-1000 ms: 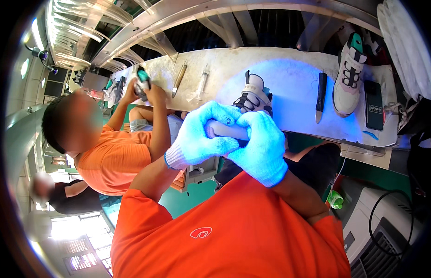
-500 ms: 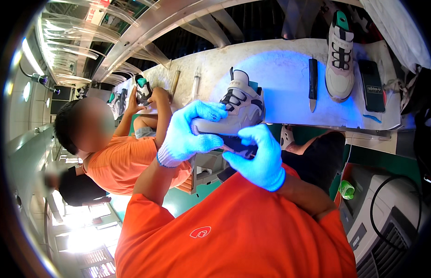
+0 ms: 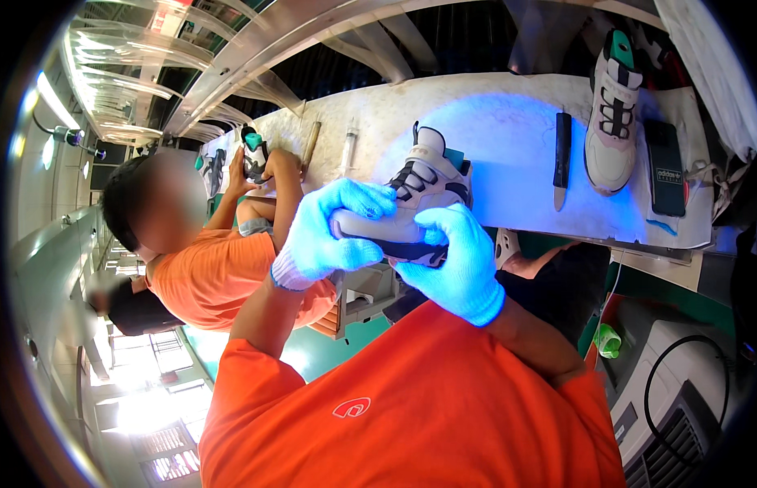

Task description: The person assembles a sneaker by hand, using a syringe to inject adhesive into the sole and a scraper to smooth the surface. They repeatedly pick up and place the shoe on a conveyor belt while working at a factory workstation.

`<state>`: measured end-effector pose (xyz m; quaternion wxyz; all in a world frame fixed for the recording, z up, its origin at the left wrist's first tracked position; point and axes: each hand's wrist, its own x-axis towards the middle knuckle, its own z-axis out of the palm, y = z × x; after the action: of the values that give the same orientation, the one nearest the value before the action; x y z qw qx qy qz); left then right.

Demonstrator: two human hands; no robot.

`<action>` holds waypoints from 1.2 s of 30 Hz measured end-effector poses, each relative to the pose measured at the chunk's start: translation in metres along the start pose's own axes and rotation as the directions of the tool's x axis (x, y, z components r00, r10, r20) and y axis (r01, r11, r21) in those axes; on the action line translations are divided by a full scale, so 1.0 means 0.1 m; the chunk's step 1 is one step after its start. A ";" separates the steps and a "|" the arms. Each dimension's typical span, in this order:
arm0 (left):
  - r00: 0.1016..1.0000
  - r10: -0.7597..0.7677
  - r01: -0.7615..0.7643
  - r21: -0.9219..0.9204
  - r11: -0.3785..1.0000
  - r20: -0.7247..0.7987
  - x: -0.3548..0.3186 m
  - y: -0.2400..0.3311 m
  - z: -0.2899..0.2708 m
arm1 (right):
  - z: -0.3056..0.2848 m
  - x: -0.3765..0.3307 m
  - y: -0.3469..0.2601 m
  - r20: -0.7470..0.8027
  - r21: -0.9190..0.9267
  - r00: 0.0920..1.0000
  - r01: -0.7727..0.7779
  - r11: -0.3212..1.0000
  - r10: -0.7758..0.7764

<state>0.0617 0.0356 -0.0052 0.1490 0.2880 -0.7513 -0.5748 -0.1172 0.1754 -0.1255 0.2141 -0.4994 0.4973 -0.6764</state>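
A white and grey sneaker with dark laces is held in front of me at the bench's near edge, its toe toward my left. My left hand, in a white glove tinted blue by the light, wraps round the toe, fingers above and thumb low on the side. My right hand, gloved the same way, grips the near side and sole edge toward the heel. The glove hides part of the sole. A matching sneaker with a teal lining rests on the bench to the right.
A blue-lit patch covers the middle of the bench. On it lies a black-handled knife, with a phone at far right. A syringe lies left. A co-worker in orange sits at my left, handling another shoe.
My right fingers have closed in on the sneaker's near side, where they were spread before. The view has shifted slightly, so the bench things appear lower and further right.
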 end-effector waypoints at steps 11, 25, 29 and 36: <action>0.996 -0.055 0.082 0.461 0.884 -0.071 0.17 0.32 0.09 | 0.08 0.26 0.02 0.083 0.053 0.992 -0.096 0.994 0.091; 0.991 -0.134 0.136 0.343 0.929 -0.030 0.32 0.35 -0.05 | -0.01 -0.16 0.21 -0.070 0.016 0.995 -0.065 0.998 0.066; 0.996 -0.084 0.068 0.354 0.933 0.030 0.32 0.28 -0.13 | -0.02 -0.02 0.30 -0.110 -0.001 0.994 -0.003 1.000 0.003; 0.996 -0.045 0.017 0.331 0.944 0.076 0.37 0.19 -0.26 | 0.03 0.08 0.37 -0.081 -0.003 0.997 0.006 1.000 -0.006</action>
<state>0.0423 -0.0040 0.0167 0.0585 0.2966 -0.8378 -0.4547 -0.1257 0.1528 -0.1543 0.1909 -0.4732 0.5050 -0.6961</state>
